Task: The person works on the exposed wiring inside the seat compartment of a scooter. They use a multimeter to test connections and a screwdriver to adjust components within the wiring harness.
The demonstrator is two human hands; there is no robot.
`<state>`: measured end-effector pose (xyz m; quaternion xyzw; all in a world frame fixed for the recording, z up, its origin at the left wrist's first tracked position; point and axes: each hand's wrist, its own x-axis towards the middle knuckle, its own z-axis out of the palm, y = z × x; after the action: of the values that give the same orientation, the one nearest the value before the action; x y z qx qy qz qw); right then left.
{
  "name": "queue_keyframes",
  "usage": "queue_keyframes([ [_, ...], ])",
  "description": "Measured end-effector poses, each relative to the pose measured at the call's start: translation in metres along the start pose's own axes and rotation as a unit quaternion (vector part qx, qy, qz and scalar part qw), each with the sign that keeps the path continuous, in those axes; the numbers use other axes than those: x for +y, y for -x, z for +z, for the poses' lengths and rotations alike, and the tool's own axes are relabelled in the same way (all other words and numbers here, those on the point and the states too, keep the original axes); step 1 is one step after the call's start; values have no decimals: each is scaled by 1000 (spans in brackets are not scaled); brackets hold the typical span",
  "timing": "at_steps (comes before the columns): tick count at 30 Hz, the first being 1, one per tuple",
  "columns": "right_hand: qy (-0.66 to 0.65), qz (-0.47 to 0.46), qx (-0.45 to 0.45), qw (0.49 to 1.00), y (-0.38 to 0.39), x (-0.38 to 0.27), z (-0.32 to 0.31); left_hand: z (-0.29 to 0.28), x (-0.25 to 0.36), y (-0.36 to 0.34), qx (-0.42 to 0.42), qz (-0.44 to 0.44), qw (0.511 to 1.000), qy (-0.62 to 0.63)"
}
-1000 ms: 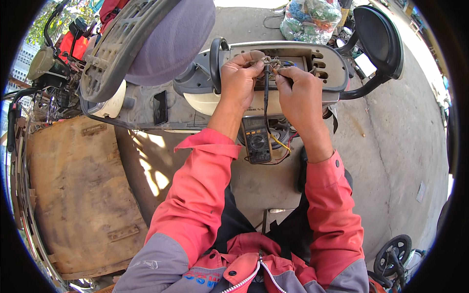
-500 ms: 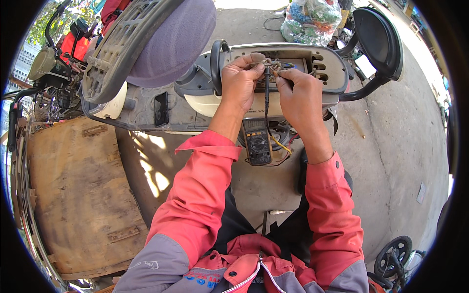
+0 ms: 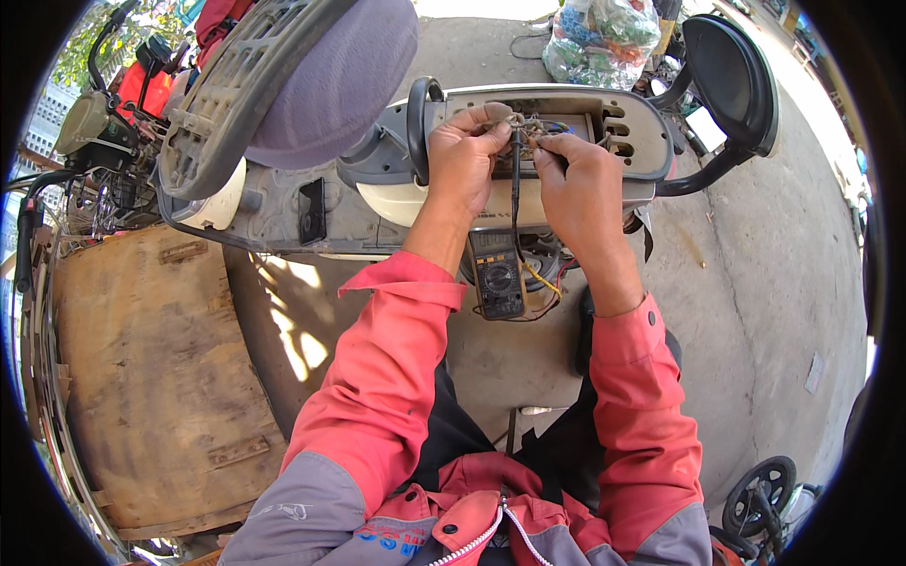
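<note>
Over the open battery compartment of an electric scooter (image 3: 396,200), both my hands work at a tangle of wires (image 3: 540,125). My left hand (image 3: 461,160) is closed, thumb and forefinger pinching the wire ends at the tangle's left side. Close beside it, my right hand (image 3: 580,184) pinches wires at the tangle's right side; its fingertips partly hide them. Between the hands a black cable (image 3: 515,184) runs down the scooter's side. Below hangs a dark multimeter (image 3: 499,283) with a round dial, near yellow and red leads.
A padded grey-purple seat (image 3: 340,85) stands at the upper left. The black backrest (image 3: 722,80) juts out at the right. A black phone-like slab (image 3: 311,211) lies on the footboard. Wooden board (image 3: 156,377) at left, clear bag of bottles (image 3: 604,42) behind, small wheel (image 3: 760,495) lower right.
</note>
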<state>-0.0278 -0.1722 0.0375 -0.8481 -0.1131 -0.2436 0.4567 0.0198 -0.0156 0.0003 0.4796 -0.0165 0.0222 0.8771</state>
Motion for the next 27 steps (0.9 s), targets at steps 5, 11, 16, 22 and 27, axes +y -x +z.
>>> queue_keyframes([
  [5, 9, 1, -6, 1000, -1, -5, 7, -4, 6, 3, 4, 0, 1000, 21],
  [11, -17, 22, -18, 999, 5, -3, -1, -2, -12, 1, 0, 4, 1000, 7],
  [16, -11, 45, -38, 998, 4, -8, -1, -5, -13, 1, 1, -2, 1000, 10],
  [22, -14, 52, -54, 997, 3, -8, -4, -4, -12, 1, 5, -1, 1000, -6],
  [27, -11, 7, -20, 1000, 6, -2, 2, -4, -10, 4, 7, 1, 1000, 26],
])
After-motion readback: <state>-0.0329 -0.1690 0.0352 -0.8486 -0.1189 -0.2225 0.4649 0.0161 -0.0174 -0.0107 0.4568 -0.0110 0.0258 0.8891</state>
